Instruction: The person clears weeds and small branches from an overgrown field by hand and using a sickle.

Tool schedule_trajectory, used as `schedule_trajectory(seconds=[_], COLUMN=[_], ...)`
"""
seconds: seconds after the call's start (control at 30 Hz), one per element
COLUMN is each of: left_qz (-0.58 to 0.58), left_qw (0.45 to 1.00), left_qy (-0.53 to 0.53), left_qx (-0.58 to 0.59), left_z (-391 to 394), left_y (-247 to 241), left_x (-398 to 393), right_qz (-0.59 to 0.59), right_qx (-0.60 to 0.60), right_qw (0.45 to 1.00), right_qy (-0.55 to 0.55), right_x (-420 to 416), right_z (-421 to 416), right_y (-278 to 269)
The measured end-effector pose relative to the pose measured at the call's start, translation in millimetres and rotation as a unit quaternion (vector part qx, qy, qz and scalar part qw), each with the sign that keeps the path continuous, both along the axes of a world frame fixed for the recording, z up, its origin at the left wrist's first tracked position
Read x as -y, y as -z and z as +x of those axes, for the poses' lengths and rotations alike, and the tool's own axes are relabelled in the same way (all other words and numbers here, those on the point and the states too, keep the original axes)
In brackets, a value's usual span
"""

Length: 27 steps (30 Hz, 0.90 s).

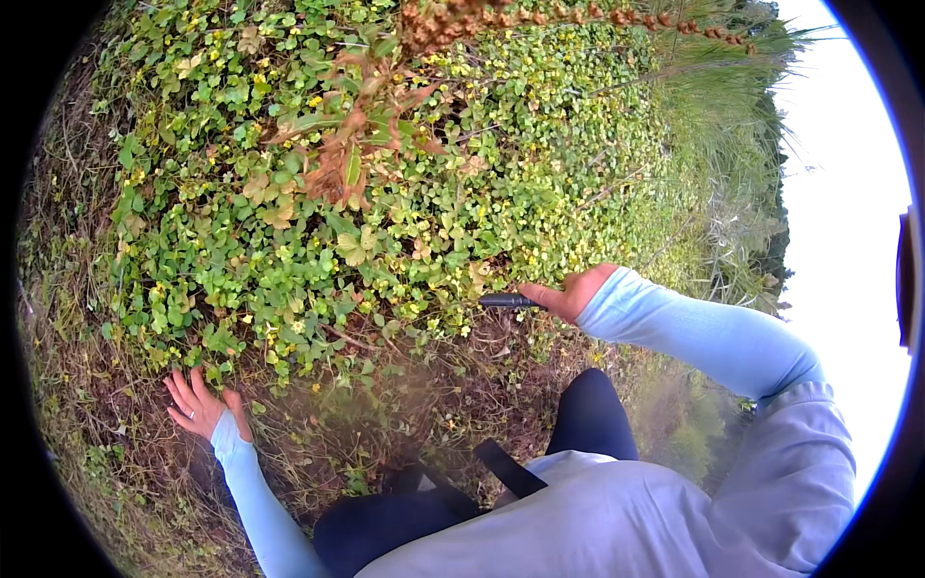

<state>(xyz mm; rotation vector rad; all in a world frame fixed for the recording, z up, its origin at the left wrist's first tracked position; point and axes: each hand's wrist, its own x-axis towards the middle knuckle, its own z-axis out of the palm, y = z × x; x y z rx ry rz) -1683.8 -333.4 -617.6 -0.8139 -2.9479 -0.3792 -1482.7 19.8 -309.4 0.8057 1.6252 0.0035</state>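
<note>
My left hand (pixel 194 404), with a ring on one finger, has its fingers apart over dry stems at the edge of the low green leafy plants (pixel 238 274). Nothing shows in its grasp. On the right, my right hand (pixel 571 290) is closed around a tool's black handle (pixel 509 300), which points left over the border between the leaves and the cut or dry ground litter (pixel 448 376). The working end of the tool cannot be made out. Light blue sleeves cover both forearms.
A tall brown, partly withered weed (pixel 354 144) rises above the leaves. A dry seed stalk (pixel 578 14) crosses the top. Long grass (pixel 723 144) stands toward the right. My dark-clad knee (pixel 592 415) and a hanging black strap (pixel 509 469) are near the bottom.
</note>
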Motion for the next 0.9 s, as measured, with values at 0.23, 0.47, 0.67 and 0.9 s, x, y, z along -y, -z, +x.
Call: schedule_trajectory(seconds=[0.23, 0.47, 0.67, 0.9], left_qz=[-0.035, -0.073, -0.256, -0.418], left_qw=[0.999, 0.997, 0.936, 0.864], left_qy=[0.007, 0.01, -0.051, 0.02], left_qx=[0.024, -0.016, 0.234, 0.281], left_z=[-0.9, -2.5, 3.7, 51.8], left_y=[-4.9, 5.6, -61.1, -108.0], left_x=[-4.7, 7.5, -50.8, -179.4], right_qz=[-0.084, -0.097, -0.169, -0.262], right_qx=[-0.044, -0.151, -0.201, -0.402], right_qw=[0.992, 0.983, 0.957, 0.864], right_qy=[-0.084, 0.025, 0.122, 0.151], right_x=[-30.5, -59.7, -136.1, -172.5], right_z=[3.5, 98.7, 151.6, 273.9], right_y=[10.1, 26.9, 61.9, 179.2])
